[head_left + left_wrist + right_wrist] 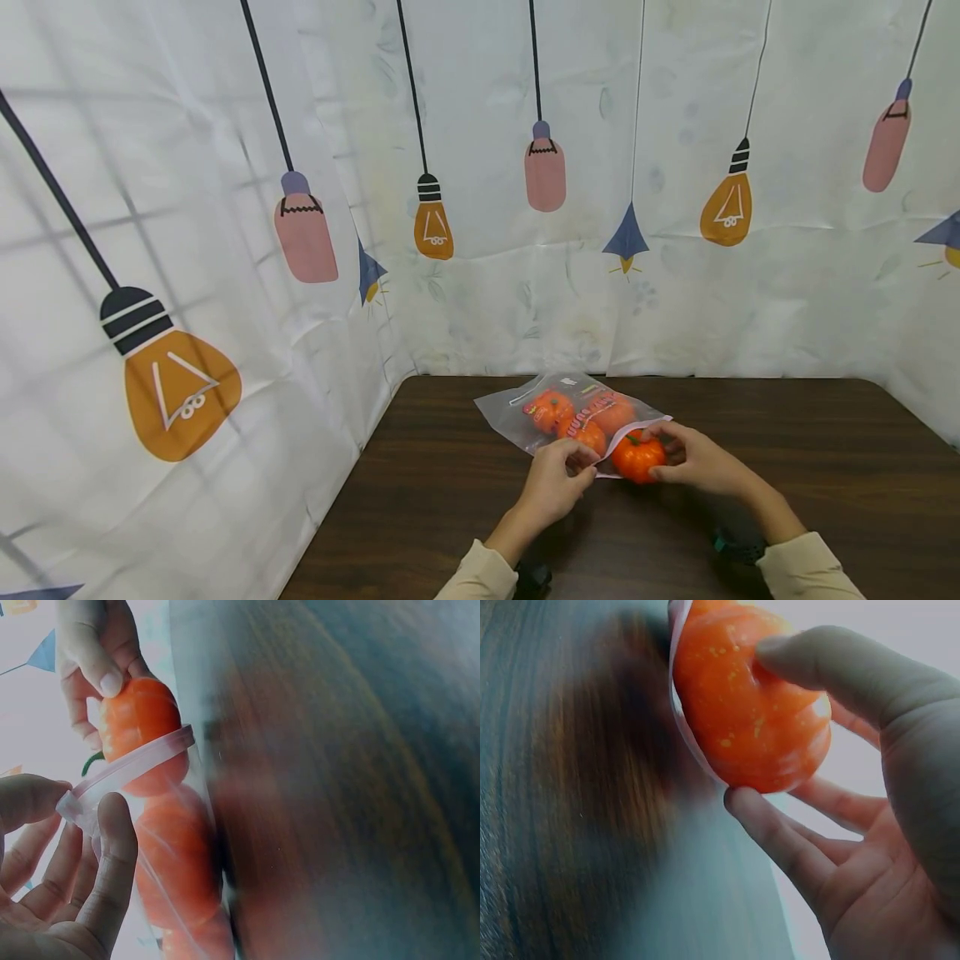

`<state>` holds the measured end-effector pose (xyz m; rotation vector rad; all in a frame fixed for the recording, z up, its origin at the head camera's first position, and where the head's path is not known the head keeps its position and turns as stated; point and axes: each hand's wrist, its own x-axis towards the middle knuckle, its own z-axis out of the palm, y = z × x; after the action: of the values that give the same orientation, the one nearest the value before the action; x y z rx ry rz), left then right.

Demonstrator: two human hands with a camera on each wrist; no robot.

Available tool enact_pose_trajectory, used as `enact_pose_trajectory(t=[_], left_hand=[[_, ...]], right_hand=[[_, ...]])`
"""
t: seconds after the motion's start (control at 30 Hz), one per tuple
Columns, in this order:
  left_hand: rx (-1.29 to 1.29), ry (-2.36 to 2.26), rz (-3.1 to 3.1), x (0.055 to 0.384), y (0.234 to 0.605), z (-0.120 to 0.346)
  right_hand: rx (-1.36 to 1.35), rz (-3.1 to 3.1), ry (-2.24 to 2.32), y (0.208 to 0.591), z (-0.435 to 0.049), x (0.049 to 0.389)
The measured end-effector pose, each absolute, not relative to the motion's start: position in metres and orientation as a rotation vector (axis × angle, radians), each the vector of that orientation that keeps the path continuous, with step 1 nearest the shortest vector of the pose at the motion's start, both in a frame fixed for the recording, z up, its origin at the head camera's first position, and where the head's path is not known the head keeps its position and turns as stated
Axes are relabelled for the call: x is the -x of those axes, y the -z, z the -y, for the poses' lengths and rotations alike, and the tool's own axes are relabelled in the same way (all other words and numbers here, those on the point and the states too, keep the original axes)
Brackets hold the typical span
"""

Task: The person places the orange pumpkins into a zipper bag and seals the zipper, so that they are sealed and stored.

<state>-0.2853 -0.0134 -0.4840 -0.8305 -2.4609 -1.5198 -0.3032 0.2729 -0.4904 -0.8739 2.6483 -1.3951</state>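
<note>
A clear plastic bag point(504, 410) with printed lettering lies on the table, its pale-rimmed mouth turned toward the right hand. Several small ribbed orange pumpkins point(551, 410) show inside it. My left hand point(553, 483) pinches the near edge of the bag's mouth between thumb and fingers. At the opening, my right hand point(701, 460) grips another shiny orange pumpkin point(637, 458) with a green stem. In the left wrist view, the bag's rim point(142, 760) crosses this pumpkin, which sits partly inside. The right wrist view shows the thumb point(810, 660) pressed on its side.
Both hands work over a dark brown wooden table point(420, 483). A white curtain point(480, 317) printed with hanging lamps stands behind the table and along its left side. Dark devices point(738, 546) sit near the wrists.
</note>
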Motion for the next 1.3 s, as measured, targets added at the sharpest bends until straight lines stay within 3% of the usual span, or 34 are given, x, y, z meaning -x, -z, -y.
enact_pose_trajectory(t=[0.93,1.3], left_hand=[[0.860,1.467,2.446,0.286,0.489,0.011],[0.888,1.393,2.424,0.286,0.487,0.012]], right_hand=[[0.230,-3.115,1.089,0.492,-0.248,0.297],[0.242,-3.058,1.138,0.492,-0.246,0.294]])
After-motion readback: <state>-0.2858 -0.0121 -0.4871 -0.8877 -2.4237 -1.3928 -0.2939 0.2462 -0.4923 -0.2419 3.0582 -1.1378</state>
